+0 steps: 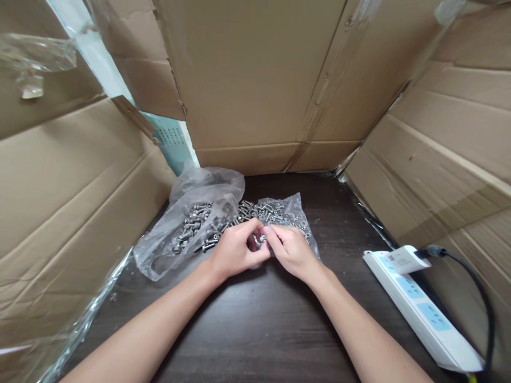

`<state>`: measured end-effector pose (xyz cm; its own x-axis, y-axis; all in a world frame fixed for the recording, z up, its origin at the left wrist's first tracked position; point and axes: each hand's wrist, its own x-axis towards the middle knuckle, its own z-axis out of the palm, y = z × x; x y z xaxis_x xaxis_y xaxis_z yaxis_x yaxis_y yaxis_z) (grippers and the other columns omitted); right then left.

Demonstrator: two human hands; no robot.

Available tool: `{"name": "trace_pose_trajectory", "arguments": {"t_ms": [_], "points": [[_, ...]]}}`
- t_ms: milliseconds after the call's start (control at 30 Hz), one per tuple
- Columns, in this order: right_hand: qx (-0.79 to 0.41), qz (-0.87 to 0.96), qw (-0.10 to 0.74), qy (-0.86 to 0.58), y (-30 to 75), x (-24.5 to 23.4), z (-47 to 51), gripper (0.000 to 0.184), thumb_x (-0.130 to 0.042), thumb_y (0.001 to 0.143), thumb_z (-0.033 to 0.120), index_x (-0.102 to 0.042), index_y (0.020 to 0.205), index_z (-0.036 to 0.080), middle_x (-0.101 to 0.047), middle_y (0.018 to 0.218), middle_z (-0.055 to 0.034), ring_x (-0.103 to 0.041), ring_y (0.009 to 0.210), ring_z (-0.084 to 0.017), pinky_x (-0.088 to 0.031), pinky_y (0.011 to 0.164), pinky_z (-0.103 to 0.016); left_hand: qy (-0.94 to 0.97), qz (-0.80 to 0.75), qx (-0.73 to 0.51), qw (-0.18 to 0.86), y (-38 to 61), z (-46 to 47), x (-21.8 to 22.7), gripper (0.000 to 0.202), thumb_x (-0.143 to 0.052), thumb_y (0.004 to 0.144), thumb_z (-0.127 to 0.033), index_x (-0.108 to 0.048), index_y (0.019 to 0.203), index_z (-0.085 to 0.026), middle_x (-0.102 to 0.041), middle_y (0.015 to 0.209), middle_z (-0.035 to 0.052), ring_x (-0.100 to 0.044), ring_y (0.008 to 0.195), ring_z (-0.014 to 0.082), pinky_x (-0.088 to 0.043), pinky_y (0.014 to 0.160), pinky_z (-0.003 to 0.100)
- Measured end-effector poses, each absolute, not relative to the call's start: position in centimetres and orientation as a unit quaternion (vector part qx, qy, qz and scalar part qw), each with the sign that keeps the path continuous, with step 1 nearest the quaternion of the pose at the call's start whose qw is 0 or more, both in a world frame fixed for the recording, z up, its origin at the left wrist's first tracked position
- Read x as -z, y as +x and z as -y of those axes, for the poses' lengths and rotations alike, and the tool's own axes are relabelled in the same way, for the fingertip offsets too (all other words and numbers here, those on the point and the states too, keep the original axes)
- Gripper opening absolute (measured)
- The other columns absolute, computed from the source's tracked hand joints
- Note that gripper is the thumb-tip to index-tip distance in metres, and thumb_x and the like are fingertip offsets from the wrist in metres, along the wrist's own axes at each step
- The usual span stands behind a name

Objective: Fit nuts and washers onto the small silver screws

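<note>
My left hand [239, 247] and my right hand [289, 247] meet at the middle, just in front of a heap of hardware. Between their fingertips shows a small shiny metal fastener [260, 240]. It looks partly curved, but the fingers cover much of it and its exact kind cannot be made out. The fingers of my left hand curl around it, and those of my right hand pinch its right side. Behind the hands lie loose metal bolts [194, 221], with nuts and washers [293, 219] to the right, on and in clear plastic bags.
A crumpled clear plastic bag [154, 258] spreads over the dark table [247, 330] at left. On the right lies a white power strip [435, 335] with a white plug adapter [407, 260] and black cable [481, 290]. Cardboard walls [263, 80] enclose the left, back and right sides.
</note>
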<state>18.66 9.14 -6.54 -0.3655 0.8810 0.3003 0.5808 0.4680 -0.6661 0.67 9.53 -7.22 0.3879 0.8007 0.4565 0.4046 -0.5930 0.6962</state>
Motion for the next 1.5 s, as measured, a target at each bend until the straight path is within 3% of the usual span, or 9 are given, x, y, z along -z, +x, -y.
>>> {"name": "trace_pose_trajectory", "arguments": {"t_ms": [167,433,600,1033,1500], "points": [[-0.223,0.805,0.322,-0.446,18.73,6.36,-8.99,0.044,-0.037,0.107,0.039,-0.050,0.070,0.021,-0.059,0.069,-0.0015,-0.054,0.065,-0.016,-0.035,0.067,-0.029,0.790,-0.372,-0.405,0.272,0.59,-9.39,7.15,0.012,-0.062,0.075,-0.018,-0.055,0.084,-0.019,-0.062,0.071,-0.0042,-0.058,0.057,0.0098,-0.044,0.060,0.022],[-0.210,0.809,0.264,-0.481,18.93,6.05,-8.67,0.040,-0.045,0.105,0.040,-0.043,0.070,0.021,-0.055,0.067,0.0011,-0.047,0.061,-0.014,-0.030,0.062,-0.029,0.787,-0.371,-0.399,0.290,0.48,-9.68,7.22,0.016,-0.063,0.074,-0.018,-0.046,0.073,-0.020,-0.055,0.064,-0.0052,-0.051,0.056,0.0093,-0.040,0.056,0.020],[-0.234,0.799,0.281,-0.478,19.08,5.95,-8.75,0.031,-0.042,0.106,0.037,-0.047,0.079,0.022,-0.059,0.077,0.0003,-0.053,0.070,-0.016,-0.035,0.068,-0.028,0.791,-0.362,-0.398,0.293,0.23,-9.99,7.14,0.008,-0.061,0.077,-0.017,-0.056,0.083,-0.019,-0.059,0.070,-0.0039,-0.055,0.061,0.0105,-0.044,0.061,0.021],[-0.222,0.797,0.306,-0.471,19.07,6.74,-9.13,0.033,-0.040,0.107,0.038,-0.040,0.077,0.022,-0.052,0.074,0.0015,-0.047,0.067,-0.015,-0.034,0.066,-0.029,0.776,-0.362,-0.410,0.313,0.55,-9.72,7.21,0.018,-0.059,0.086,-0.018,-0.062,0.103,-0.019,-0.072,0.092,0.0002,-0.067,0.067,0.0117,-0.052,0.068,0.023],[-0.226,0.792,0.306,-0.479,19.36,6.39,-9.25,0.033,-0.042,0.106,0.039,-0.051,0.080,0.022,-0.060,0.075,0.0002,-0.053,0.068,-0.015,-0.038,0.068,-0.028,0.785,-0.365,-0.417,0.278,0.50,-10.10,7.04,0.010,-0.063,0.082,-0.018,-0.065,0.092,-0.018,-0.069,0.077,-0.0016,-0.062,0.063,0.0112,-0.051,0.065,0.022]]}}
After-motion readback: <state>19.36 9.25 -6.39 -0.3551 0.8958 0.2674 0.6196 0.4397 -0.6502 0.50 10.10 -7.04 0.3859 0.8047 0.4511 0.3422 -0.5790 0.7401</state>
